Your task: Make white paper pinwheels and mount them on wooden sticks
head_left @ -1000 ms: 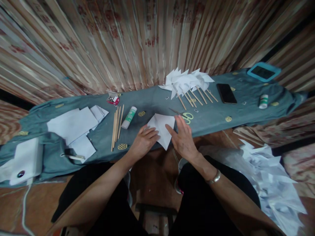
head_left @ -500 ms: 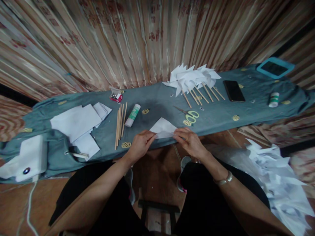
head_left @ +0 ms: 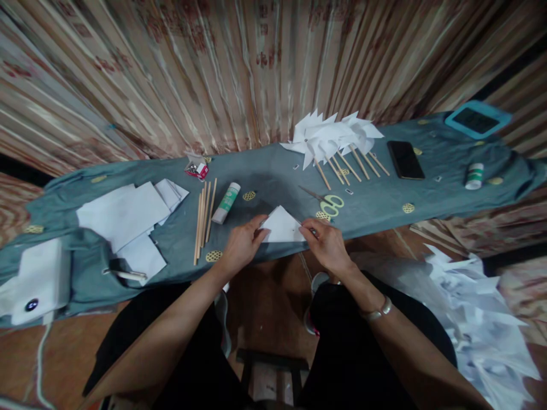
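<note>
A white sheet of paper (head_left: 282, 226), folded into a triangle with its peak pointing away from me, lies at the front edge of the cloth-covered table. My left hand (head_left: 243, 242) pinches its left corner between thumb and fingers. The right corner is pinched by my right hand (head_left: 327, 242). Just beyond the paper, to the right, rest green-handled scissors (head_left: 330, 203). A glue stick (head_left: 226, 203) lies to the left, beside several wooden sticks (head_left: 204, 219).
Paper pinwheels (head_left: 333, 136) on sticks lie at the back, near a black phone (head_left: 405, 159). Paper sheets (head_left: 123, 213), a small red box (head_left: 197, 169) and a white device (head_left: 40, 282) are on the left. More pinwheels (head_left: 482, 319) fill a bag at right.
The paper's near edge has been folded over, so it now shows as a flat triangle. Both hands keep hold of its corners. The view has shifted slightly.
</note>
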Demonstrator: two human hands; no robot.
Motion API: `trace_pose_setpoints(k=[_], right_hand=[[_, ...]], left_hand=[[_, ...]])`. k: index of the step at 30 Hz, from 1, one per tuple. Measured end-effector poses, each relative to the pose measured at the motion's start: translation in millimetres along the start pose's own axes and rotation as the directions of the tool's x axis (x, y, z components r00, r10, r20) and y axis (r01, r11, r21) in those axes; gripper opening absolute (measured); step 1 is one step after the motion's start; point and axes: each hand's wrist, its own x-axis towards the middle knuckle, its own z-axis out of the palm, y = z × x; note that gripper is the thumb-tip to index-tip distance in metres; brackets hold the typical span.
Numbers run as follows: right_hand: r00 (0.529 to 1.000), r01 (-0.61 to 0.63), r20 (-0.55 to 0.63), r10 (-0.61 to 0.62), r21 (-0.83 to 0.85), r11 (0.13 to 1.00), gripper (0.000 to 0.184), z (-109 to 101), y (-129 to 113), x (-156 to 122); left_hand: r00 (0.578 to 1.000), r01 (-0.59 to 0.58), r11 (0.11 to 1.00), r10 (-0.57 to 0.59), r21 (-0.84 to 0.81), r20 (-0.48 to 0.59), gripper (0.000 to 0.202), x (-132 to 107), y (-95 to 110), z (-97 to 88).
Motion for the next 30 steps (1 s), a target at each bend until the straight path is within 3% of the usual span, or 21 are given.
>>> trace_pose_setpoints(k=[4, 11, 15, 19, 24, 30], right_hand=[[1.0, 0.02, -0.013, -0.02, -0.048, 0.999, 0.018, 3, 2, 3], [0.999, 0.013, -0.039, -0.018, -0.115, 0.993, 0.019, 7, 5, 6], [0.998, 0.034, -0.043, -0.04, -0.128, 0.991, 0.021, 7, 5, 7], [0.999, 0.038, -0.026, -0.042, -0.126, 0.991, 0.021, 7, 6, 8], [0.999, 0.027, -0.032, -0.032, -0.131, 0.991, 0.022, 7, 6, 9], [0.999, 0.018, -0.039, -0.023, -0.123, 0.992, 0.024, 7, 5, 10]], left_hand=[[0.999, 0.044, 0.997, -0.044, 0.057, -0.01, 0.045, 2, -4, 0.1], [0.999, -0.005, 0.997, 0.009, 0.079, -0.048, 0.042, 3, -8, 0.0], [0.967, -0.209, 0.933, 0.241, 0.293, -0.078, 0.038, -1, 7, -2.6], [0.902, -0.42, 0.82, 0.422, 0.388, 0.086, 0.044, -15, 24, 7.2], [0.91, -0.414, 0.819, 0.381, 0.397, 0.163, 0.057, -28, 25, 24.3], [0.92, -0.391, 0.844, 0.356, 0.366, 0.162, 0.062, -30, 20, 27.5]])
